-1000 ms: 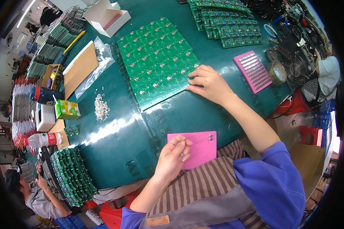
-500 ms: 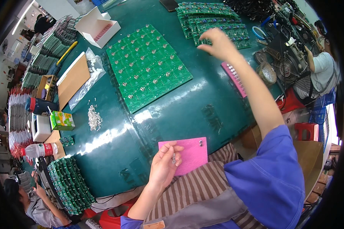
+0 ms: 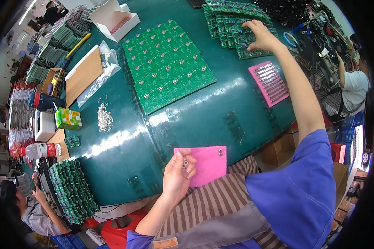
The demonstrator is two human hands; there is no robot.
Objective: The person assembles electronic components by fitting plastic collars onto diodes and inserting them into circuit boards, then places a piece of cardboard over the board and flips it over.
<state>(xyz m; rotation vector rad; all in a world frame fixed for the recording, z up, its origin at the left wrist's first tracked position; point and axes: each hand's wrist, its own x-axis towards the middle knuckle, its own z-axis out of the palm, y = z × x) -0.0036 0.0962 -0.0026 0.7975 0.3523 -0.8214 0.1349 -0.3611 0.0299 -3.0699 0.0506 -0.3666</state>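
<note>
My left hand is curled near the front edge of the table, its fingers closed round a few small silver round parts. Beneath and beside it lies a pink foam pad with a couple of the same parts near its far right corner. My right hand reaches far right, fingers and thumb spread, nothing visible between them. It hovers over or touches the nearest of the overlapping green circuit boards; which, I cannot tell. Below that hand, a second pink foam pad carries rows of small metal parts.
A large green circuit panel with silver parts lies mid-table. Leftward are a pile of small white pieces, a drink carton, a bottle and stacked boards. An open white box stands behind. People sit on both sides.
My right hand has moved rightward over the circuit boards. The far pink pad, mostly behind my arm before, now shows its rows of parts. My left hand keeps its hold, and the view has shifted slightly.
</note>
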